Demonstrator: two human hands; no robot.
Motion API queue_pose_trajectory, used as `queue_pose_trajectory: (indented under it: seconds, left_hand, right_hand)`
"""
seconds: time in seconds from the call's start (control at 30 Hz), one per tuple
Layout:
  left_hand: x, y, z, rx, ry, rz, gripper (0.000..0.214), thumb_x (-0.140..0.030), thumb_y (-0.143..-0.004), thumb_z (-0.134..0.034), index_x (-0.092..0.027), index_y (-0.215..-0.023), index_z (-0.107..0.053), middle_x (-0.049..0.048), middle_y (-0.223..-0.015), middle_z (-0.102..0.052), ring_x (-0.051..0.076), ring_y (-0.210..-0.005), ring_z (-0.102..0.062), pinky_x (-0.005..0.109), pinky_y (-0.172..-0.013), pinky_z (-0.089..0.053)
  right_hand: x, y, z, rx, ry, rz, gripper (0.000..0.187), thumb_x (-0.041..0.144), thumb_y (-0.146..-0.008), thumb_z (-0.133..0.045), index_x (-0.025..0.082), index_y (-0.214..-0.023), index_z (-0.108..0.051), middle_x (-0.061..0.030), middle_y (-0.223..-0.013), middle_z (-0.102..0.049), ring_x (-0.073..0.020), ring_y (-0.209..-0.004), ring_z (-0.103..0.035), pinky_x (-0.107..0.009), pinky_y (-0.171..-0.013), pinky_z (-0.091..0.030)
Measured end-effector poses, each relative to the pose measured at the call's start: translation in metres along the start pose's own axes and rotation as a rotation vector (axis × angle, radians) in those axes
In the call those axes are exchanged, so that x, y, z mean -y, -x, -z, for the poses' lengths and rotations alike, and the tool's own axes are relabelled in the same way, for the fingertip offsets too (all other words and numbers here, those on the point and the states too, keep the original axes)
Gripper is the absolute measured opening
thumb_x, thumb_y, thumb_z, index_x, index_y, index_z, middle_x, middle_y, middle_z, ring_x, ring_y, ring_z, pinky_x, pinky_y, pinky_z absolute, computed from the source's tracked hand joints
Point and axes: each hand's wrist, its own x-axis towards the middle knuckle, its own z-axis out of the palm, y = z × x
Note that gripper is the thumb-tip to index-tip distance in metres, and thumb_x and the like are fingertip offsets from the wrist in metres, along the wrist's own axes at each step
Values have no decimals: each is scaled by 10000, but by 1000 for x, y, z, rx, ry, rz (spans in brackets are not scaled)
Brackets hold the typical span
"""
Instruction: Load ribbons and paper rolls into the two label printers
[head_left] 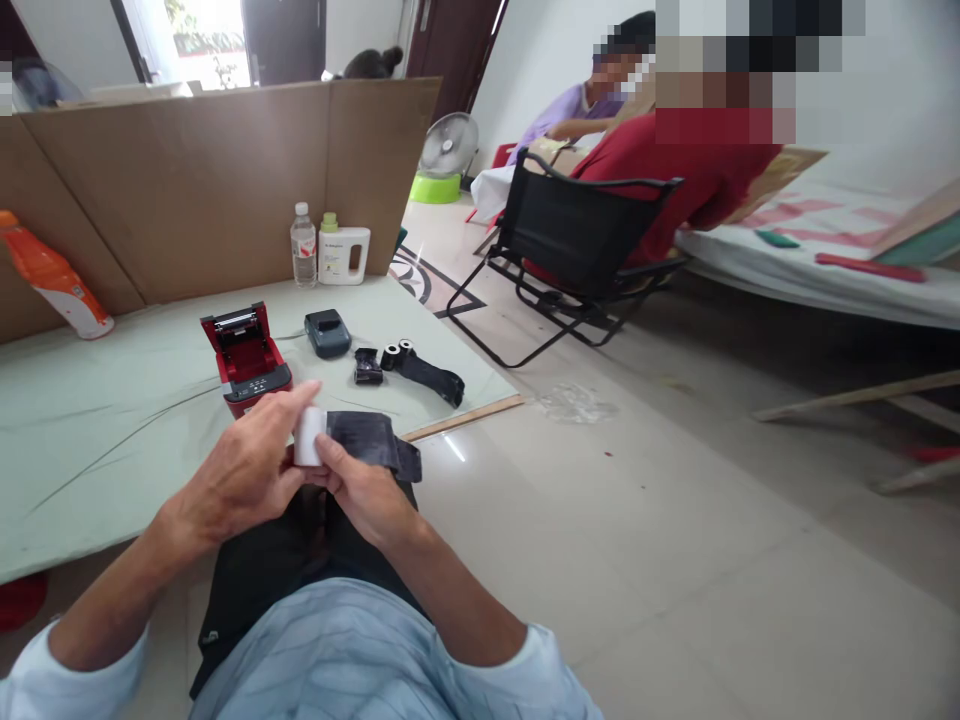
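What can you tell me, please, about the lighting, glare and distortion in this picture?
Head view: the doorway partly burns out to white; a bright streak of glare marks the floor; the white roll shows little surface detail. Head view, too: upright edges lean, and coarse pixel blocks hide the head of the person in red.

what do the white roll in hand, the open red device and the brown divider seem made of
White roll: probably paper, matte, judging by its plain white, smooth cylinder, though plastic film isn't ruled out. Red device: likely hard plastic, smooth, with molded-looking edges. Brown divider: looks like cardboard, dull, with its tan colour and straight fold lines.
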Motion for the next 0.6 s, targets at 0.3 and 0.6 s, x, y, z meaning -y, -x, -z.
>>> queue_pose_trajectory:
  seconds: [0.3,0.6]
  left_hand:
    - [11,5,-11,-180,685,292,878,-249,-757,-892,-250,-1517,-450,129,-1283,-700,273,-1170,-714,439,-1011,-595]
    - [6,17,-28,-306,582,327,783,-211,-723,-894,-240,-1420,-539,100,-1256,-709,222,-1054,-725,375,-935,-612]
  right_hand:
    - [22,-1,-13,147,-123,-78,421,525,-956,-722,183,-1200,-735,-92,-1062,-831,-213,-969,-788,-351,-937,-606]
    - [7,4,-13,138,-83,-71,534,622,-891,-761,177,-1187,-737,-107,-1029,-826,-277,-1069,-769,-442,-974,-609]
